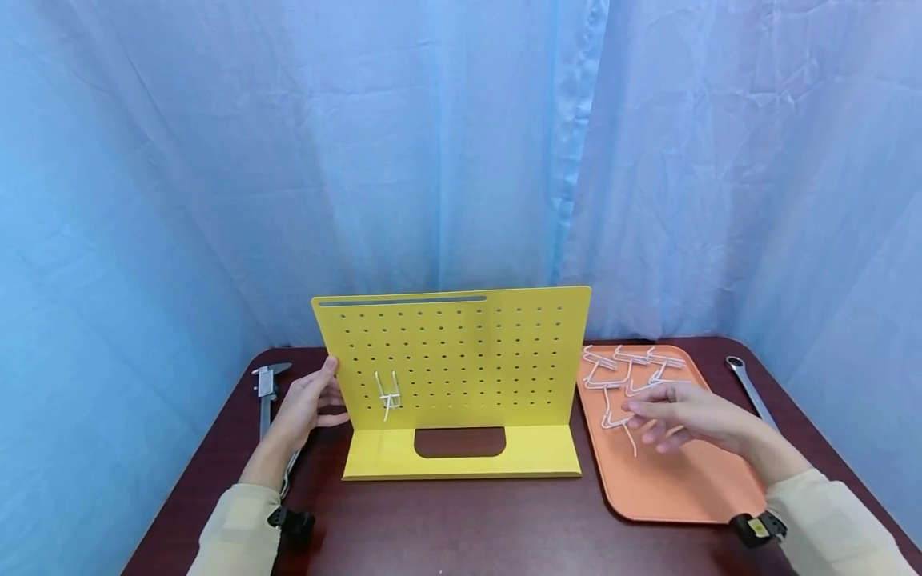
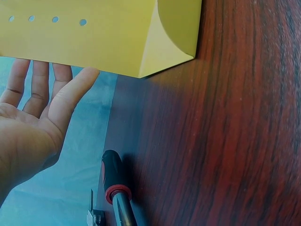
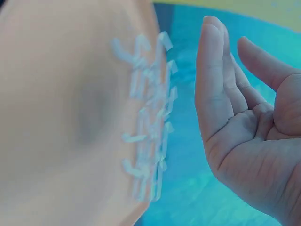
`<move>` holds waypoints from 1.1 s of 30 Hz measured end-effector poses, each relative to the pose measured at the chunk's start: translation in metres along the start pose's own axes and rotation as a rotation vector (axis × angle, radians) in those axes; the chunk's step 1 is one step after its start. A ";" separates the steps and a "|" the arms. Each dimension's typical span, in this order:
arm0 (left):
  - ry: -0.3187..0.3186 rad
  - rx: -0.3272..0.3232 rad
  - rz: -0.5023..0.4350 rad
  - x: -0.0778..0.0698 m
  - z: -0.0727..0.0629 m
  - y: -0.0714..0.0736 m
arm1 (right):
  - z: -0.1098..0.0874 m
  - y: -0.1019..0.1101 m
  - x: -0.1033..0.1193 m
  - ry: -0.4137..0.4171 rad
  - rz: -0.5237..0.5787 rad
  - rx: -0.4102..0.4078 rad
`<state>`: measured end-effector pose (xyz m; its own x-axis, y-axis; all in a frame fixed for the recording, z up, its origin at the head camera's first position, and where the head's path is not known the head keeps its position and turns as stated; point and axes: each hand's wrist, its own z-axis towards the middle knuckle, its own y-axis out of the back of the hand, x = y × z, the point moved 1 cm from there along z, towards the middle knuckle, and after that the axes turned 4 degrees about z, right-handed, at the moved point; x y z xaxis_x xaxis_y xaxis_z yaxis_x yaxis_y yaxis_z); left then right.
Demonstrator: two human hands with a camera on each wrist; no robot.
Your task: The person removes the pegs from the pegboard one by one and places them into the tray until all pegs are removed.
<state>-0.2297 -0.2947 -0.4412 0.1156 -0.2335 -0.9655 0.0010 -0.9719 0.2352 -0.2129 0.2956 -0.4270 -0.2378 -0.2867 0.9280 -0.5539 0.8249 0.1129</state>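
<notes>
A yellow pegboard stand stands upright on the table, with a white wire hook on its lower left part. My left hand holds the board's left edge; in the left wrist view the thumb overlaps the front and the other fingers pass behind. To the right, my right hand hovers over an orange tray, close to a white hook. Nothing shows between its thumb and fingers in the right wrist view. Several more white hooks lie at the tray's far end.
On the left lies a caliper. A screwdriver with a black and red handle lies beside the stand. A wrench is right of the tray. Blue curtains hang behind the dark wooden table.
</notes>
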 end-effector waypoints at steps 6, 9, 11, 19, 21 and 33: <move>-0.001 0.000 0.002 -0.001 0.001 0.001 | 0.008 -0.024 0.031 0.095 0.013 0.003; 0.001 -0.001 0.005 -0.001 0.001 0.001 | 0.013 -0.038 0.046 0.137 0.042 -0.007; 0.003 -0.003 0.004 0.000 0.001 0.001 | 0.018 -0.048 0.055 0.155 0.067 -0.007; 0.008 -0.003 -0.002 -0.001 0.001 0.000 | 0.044 -0.093 0.078 0.221 0.112 0.075; 0.013 -0.002 -0.001 -0.002 0.001 0.000 | 0.052 -0.107 0.082 0.224 0.133 0.095; -0.002 0.000 0.005 0.002 0.000 0.000 | 0.118 -0.202 0.078 0.180 0.289 0.215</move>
<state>-0.2294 -0.2953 -0.4427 0.1136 -0.2386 -0.9645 0.0003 -0.9707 0.2401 -0.2137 0.0496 -0.4195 -0.2754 0.0479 0.9601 -0.6436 0.7327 -0.2212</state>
